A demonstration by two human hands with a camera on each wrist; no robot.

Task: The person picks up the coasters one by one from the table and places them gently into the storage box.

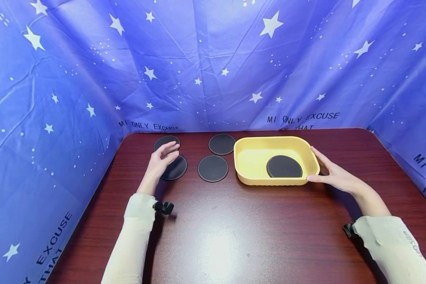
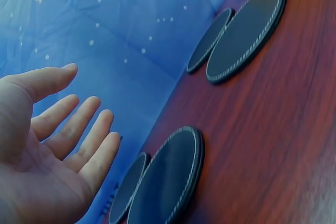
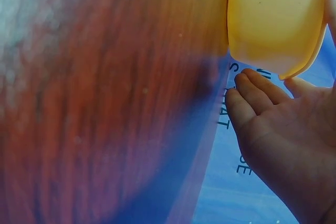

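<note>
My left hand (image 1: 158, 161) hovers over the left pair of black round coasters, its fingers loosely bent and nothing between them. It partly covers the near left coaster (image 1: 175, 169) and the far left coaster (image 1: 165, 141). With my right hand (image 1: 338, 178) I hold the right end of a yellow plastic basket (image 1: 255, 182), thumb at the front corner and a finger along the far side. Inside the basket, toward its right, rests another black coaster (image 1: 284, 167). Pale stitching runs round the rim of a coaster (image 2: 247, 32) in the left wrist view.
Two more coasters lie between my left hand and the basket, a near one (image 1: 213, 169) and a far one (image 1: 221, 144) close to the basket's left end. All stand on a dark red wooden table (image 1: 184, 236). A blue star-printed curtain (image 1: 198, 59) hangs behind it.
</note>
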